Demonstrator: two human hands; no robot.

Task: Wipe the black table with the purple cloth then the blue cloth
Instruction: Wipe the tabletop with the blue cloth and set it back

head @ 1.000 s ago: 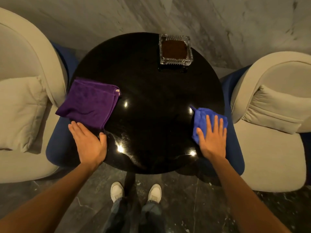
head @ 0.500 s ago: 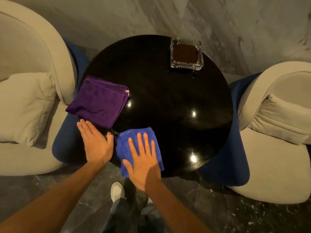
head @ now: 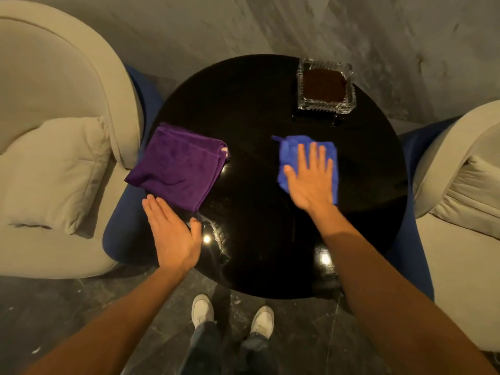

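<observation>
Head view: glossy round table (head: pixel 257 239) between cream chairs (head: pixel 54 104). Right hand (head: pixel 311 180) pressed flat on blue cloth (head: pixel 290 147) near centre; left hand (head: pixel 173 234) flat at 8 o'clock; purple cloth (head: pixel 176 166) at 9; ashtray (head: pixel 326 86) at 1.

Place: a lounge or lobby seating corner.
Seating: two cream armchairs (head: pixel 62 85) flanking a round black table (head: pixel 259 234).
Tabletop: glass ashtray (head: pixel 326 86) sitting there.
Surfaces: marble wall (head: pixel 378 28) and floor gleaming.

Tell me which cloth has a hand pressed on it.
The blue cloth, under the right hand. The purple cloth lies folded, uncovered.
</observation>
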